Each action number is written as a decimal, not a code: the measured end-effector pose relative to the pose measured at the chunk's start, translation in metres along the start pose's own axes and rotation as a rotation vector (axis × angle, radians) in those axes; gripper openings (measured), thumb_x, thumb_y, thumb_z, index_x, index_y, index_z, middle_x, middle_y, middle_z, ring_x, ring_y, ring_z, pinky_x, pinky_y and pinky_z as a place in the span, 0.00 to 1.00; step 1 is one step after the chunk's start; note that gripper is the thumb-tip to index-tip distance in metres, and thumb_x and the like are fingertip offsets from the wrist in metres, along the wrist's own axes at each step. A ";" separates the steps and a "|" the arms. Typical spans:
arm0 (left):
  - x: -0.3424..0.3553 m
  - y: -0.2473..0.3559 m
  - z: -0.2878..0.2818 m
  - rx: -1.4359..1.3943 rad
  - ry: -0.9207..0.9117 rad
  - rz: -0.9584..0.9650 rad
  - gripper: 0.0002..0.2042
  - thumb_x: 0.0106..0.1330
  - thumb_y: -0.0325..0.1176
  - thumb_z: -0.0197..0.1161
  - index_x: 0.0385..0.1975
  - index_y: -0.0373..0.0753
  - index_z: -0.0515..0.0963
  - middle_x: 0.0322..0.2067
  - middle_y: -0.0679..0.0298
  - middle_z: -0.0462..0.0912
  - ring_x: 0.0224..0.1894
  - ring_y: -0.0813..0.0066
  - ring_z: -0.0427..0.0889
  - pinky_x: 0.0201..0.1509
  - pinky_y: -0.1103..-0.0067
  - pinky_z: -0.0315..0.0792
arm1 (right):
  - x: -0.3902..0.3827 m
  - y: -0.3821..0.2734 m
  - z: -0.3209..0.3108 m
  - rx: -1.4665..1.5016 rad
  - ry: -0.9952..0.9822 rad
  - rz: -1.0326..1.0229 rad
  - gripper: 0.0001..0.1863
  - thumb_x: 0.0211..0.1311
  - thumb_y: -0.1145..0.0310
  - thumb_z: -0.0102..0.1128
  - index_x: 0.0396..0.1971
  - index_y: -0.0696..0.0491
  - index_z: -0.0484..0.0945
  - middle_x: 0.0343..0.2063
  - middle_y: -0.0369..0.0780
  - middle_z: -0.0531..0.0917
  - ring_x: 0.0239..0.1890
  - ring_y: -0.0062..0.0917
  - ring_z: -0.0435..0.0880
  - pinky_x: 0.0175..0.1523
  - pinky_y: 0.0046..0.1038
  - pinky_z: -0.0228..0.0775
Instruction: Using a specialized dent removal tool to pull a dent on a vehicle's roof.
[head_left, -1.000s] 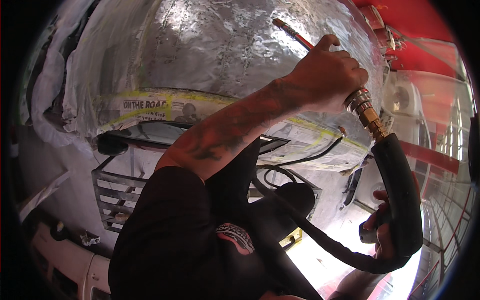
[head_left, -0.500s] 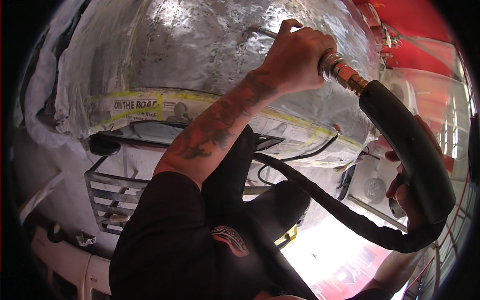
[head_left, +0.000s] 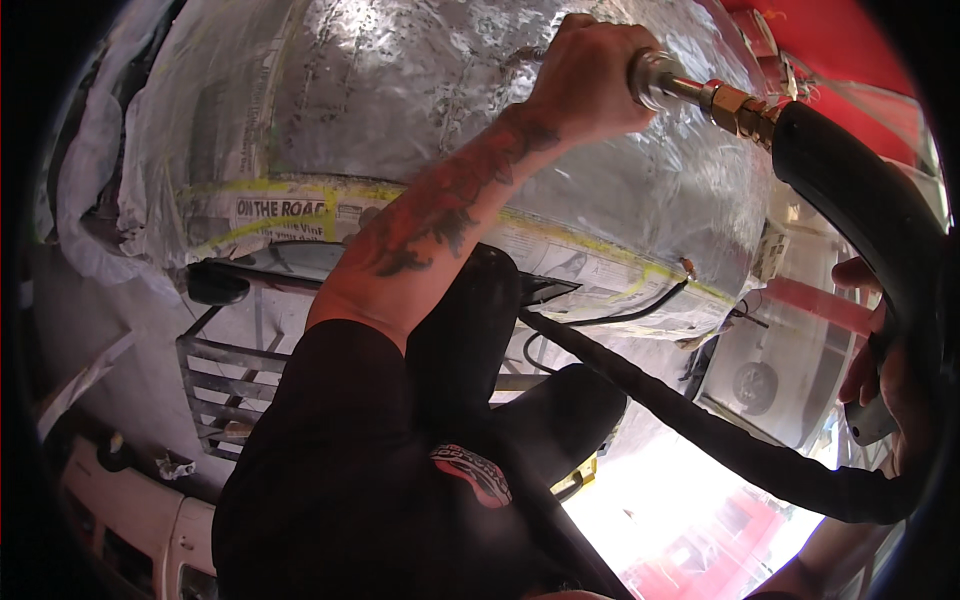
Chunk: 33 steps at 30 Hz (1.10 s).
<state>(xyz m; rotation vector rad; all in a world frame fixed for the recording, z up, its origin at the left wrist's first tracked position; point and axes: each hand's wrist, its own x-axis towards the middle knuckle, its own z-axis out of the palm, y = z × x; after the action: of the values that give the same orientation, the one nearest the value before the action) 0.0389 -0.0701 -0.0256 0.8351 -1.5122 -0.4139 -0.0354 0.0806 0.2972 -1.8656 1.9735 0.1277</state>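
Observation:
My left hand [head_left: 595, 80] is closed around a silver coupler [head_left: 652, 80], whose ring end shows beside the thumb. A thin metal stem leads from it to a brass fitting [head_left: 737, 108] on a black curved handheld tool [head_left: 845, 185]. Whether stem and coupler are still joined, I cannot tell. My right hand [head_left: 868, 375] grips that tool near its small lever at the right rim; part of the hand is hidden behind it. From the tool's lower end a black sleeved hose [head_left: 690, 425] runs left towards my knee.
A large curved silvery panel [head_left: 420, 90] fills the upper middle, bordered by newspaper and yellow tape [head_left: 300, 205]. Clear plastic sheeting [head_left: 110, 180] hangs on its left. Below stands a slatted metal frame [head_left: 235, 375]; a white vehicle [head_left: 130, 510] is at lower left.
The tool and my right hand have moved right and, at the brass end, upward. More metal stem shows between the coupler and the brass fitting. My left hand has shifted slightly up and left.

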 end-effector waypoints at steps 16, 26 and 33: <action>0.003 0.039 -0.006 0.011 -0.311 0.020 0.17 0.39 0.29 0.72 0.33 0.44 0.80 0.30 0.66 0.84 0.36 0.64 0.81 0.57 0.66 0.63 | -0.021 0.065 0.030 0.270 0.121 0.085 0.34 0.54 0.54 0.60 0.57 0.61 0.71 0.41 0.47 0.82 0.25 0.20 0.76 0.32 0.21 0.68; -0.063 0.049 0.014 0.099 -0.750 0.439 0.07 0.49 0.30 0.66 0.25 0.47 0.74 0.23 0.70 0.74 0.34 0.72 0.80 0.65 0.58 0.55 | -0.108 0.147 0.248 1.362 0.188 0.191 0.34 0.59 0.43 0.62 0.50 0.59 0.69 0.50 0.54 0.77 0.30 0.26 0.84 0.32 0.24 0.77; -0.072 0.052 0.044 0.190 -0.883 0.568 0.08 0.50 0.31 0.66 0.28 0.49 0.75 0.27 0.74 0.77 0.41 0.75 0.80 0.71 0.55 0.50 | -0.104 0.172 0.314 1.314 0.246 0.149 0.21 0.59 0.67 0.68 0.48 0.58 0.71 0.26 0.40 0.79 0.29 0.24 0.80 0.35 0.26 0.74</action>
<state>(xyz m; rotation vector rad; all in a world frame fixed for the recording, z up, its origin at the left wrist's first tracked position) -0.0215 0.0062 -0.0459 0.3113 -2.5445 -0.2102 -0.1268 0.3028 0.0124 -0.8586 1.5881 -1.1137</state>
